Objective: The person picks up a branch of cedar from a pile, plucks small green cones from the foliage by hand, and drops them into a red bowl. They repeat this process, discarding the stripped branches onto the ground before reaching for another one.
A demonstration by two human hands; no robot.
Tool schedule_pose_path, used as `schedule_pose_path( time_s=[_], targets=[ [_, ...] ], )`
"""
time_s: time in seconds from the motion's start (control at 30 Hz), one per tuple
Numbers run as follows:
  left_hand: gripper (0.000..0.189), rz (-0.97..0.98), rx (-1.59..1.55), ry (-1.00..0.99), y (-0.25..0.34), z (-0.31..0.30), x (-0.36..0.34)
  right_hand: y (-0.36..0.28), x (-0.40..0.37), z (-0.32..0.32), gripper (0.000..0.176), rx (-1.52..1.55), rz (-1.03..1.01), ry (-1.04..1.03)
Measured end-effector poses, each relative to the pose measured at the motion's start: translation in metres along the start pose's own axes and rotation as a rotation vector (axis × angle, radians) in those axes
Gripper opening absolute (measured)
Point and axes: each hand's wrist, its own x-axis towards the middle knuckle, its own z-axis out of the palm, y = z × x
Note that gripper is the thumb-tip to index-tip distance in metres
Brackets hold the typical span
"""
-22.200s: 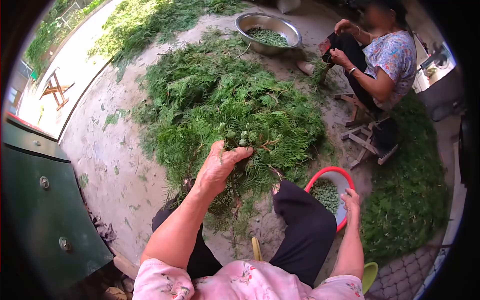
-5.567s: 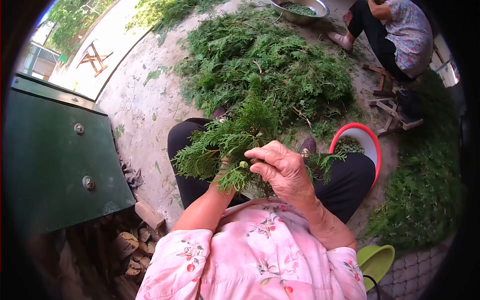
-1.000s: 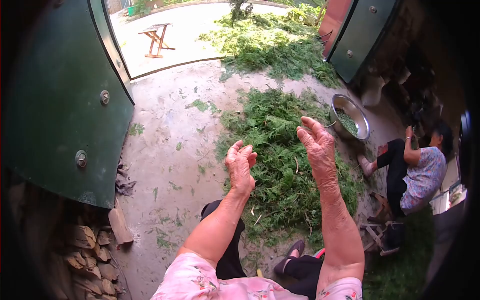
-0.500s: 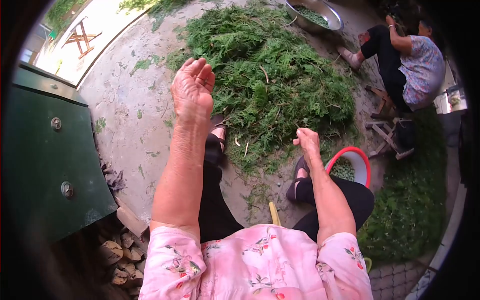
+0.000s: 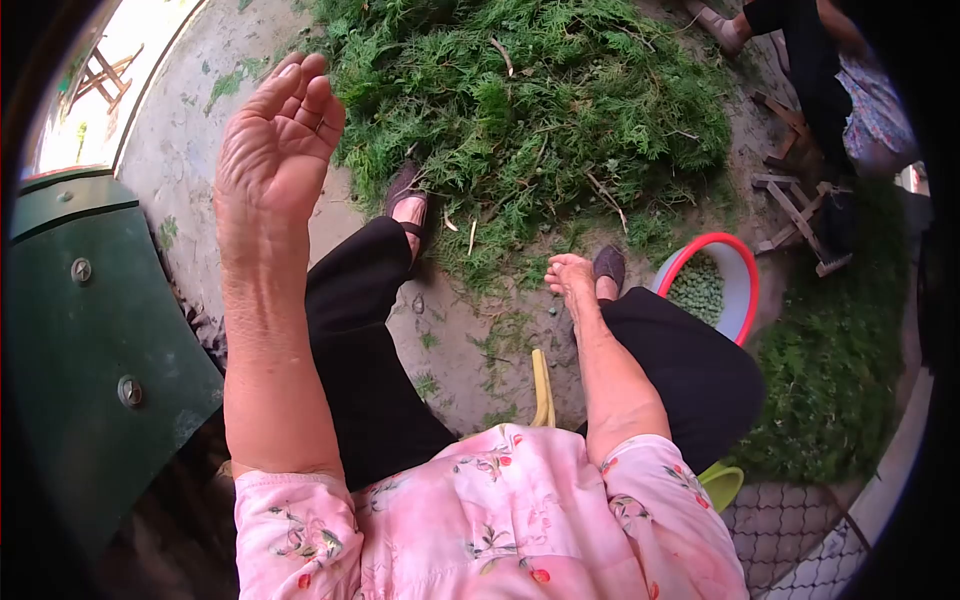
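Note:
My left hand is raised at the left, palm turned up, fingers loosely bent and apart, with nothing in it and a ring on one finger. Behind it lies a broad pile of green conifer sprigs on the concrete. Over the ground between my knees is my right hand, much lower, its fingers half bent and apart; no object shows in it. To its right, a white basin with a red rim holds small pale green cones.
A green metal box stands at the left. At the upper right sits another person, near a wooden folding stool. More greenery lies at the right. A yellow curved piece sticks up between my legs.
My left hand has come closer and moved left. My right hand has drawn left, away from the pile's edge. The view has tilted down, and the metal bowl has left it.

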Motion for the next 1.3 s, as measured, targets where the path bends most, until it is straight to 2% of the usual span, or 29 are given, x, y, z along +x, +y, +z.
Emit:
schedule_pose_path(
  time_s=[0.03,0.17,0.27,0.3,0.37,0.43,0.5,0.53,0.63,0.8,0.87,0.9,0.97,1.03,1.1,1.17,1.2,1.3],
  targets=[
    [0.028,-0.048,-0.022,-0.012,0.000,-0.001,-0.001,0.006,0.003,0.005,0.017,0.001,0.012,-0.002],
    [0.030,-0.042,-0.013,-0.024,0.004,-0.003,-0.007,0.019,0.015,0.032,0.019,-0.048,0.058,0.064],
    [0.030,-0.068,-0.021,-0.020,0.004,-0.002,-0.011,0.048,0.048,0.045,0.024,-0.115,-0.218,0.078],
    [0.030,-0.082,-0.031,-0.024,0.004,-0.001,-0.012,0.053,0.057,0.048,0.024,-0.112,-0.209,0.071],
    [0.031,-0.087,-0.006,-0.021,0.003,0.002,-0.014,0.064,0.073,0.055,0.027,-0.539,-0.508,0.208],
    [0.042,-0.137,-0.008,-0.066,0.003,0.001,-0.018,0.043,0.056,0.064,0.031,-0.611,-0.466,0.195],
    [0.044,-0.146,-0.011,-0.068,0.001,0.001,-0.020,0.041,0.058,0.069,0.032,-0.793,-0.586,0.271],
    [0.044,-0.140,-0.018,-0.071,0.000,0.003,-0.021,0.018,0.041,0.075,0.027,-0.736,-0.513,0.279],
    [0.043,-0.140,-0.040,-0.075,-0.001,0.005,-0.020,0.020,0.046,0.077,0.022,-0.800,-0.418,0.211],
    [0.043,-0.137,-0.036,-0.077,-0.003,0.006,-0.021,0.035,0.052,0.069,0.017,-0.639,-0.455,0.299],
    [0.043,-0.135,-0.026,-0.074,-0.003,0.006,-0.022,0.046,0.058,0.066,0.011,-0.206,-0.272,0.391],
    [0.043,-0.131,-0.012,-0.074,-0.003,0.005,-0.023,0.038,0.050,0.066,0.011,-0.209,-0.271,0.392],
    [0.044,-0.132,-0.004,-0.080,-0.003,0.006,-0.023,0.010,0.027,0.073,0.006,-0.325,-0.586,0.341],
    [0.044,-0.133,0.004,-0.086,-0.004,0.008,-0.024,0.004,0.036,0.083,0.008,-0.462,-0.734,0.261],
    [0.044,-0.145,0.027,-0.077,-0.005,0.010,-0.025,-0.011,0.045,0.093,0.012,-0.168,-0.412,-0.021],
    [0.045,-0.146,0.028,-0.078,-0.006,0.011,-0.027,-0.021,0.058,0.096,0.015,-0.039,-0.324,-0.114],
    [0.045,-0.147,0.030,-0.083,-0.006,0.012,-0.027,-0.013,0.075,0.091,0.020,-0.225,-0.426,-0.023],
    [0.045,-0.150,0.068,-0.028,-0.005,0.017,-0.027,0.004,0.097,0.061,0.017,-0.186,-0.421,0.303]
  ],
)
